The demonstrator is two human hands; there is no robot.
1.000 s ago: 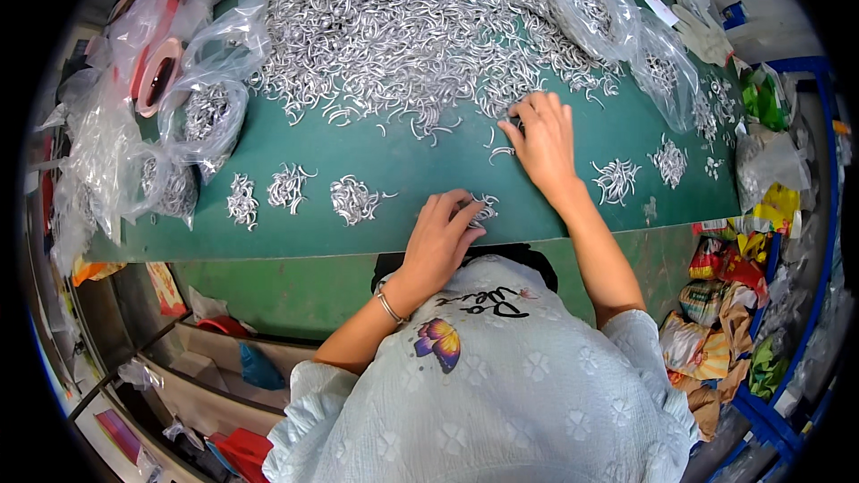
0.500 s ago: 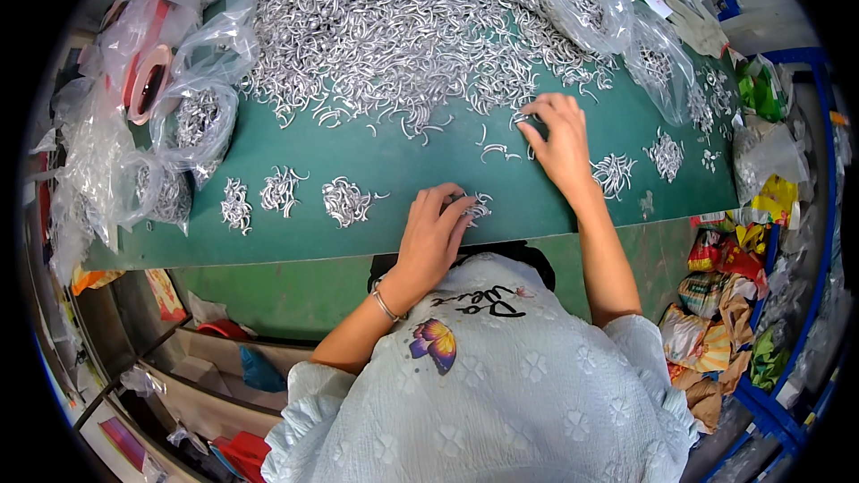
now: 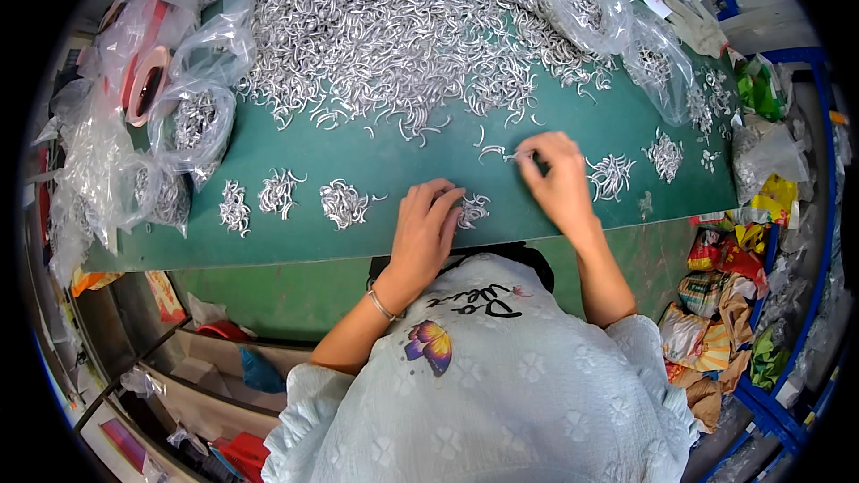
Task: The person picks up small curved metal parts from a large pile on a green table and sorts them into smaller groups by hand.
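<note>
On the green table top, a broad heap of small curved silver metal pieces (image 3: 376, 36) spreads across the far side. My right hand (image 3: 557, 174) is closed in a pinch at a curved silver piece (image 3: 511, 157), right of another loose piece (image 3: 489, 150); motion blurs the fingertips. My left hand (image 3: 426, 219) rests near the front edge, its bent fingers a little apart, beside a small pile of the pieces (image 3: 473, 210). Its fingertips touch or nearly touch that pile's left side. Whether a piece lies under them is hidden.
More small piles (image 3: 344, 204) line the table's front, left and right of my hands. Clear plastic bags (image 3: 192, 121) of pieces stand at the left, another bag (image 3: 582, 4) at the far right. A blue rack (image 3: 810, 304) and colourful packets (image 3: 711, 295) are beside the table's right end.
My right hand has come back from the heap's edge toward me, its fingers drawn together at the loose pieces. The left hand has shifted slightly left, showing more of the small pile.
</note>
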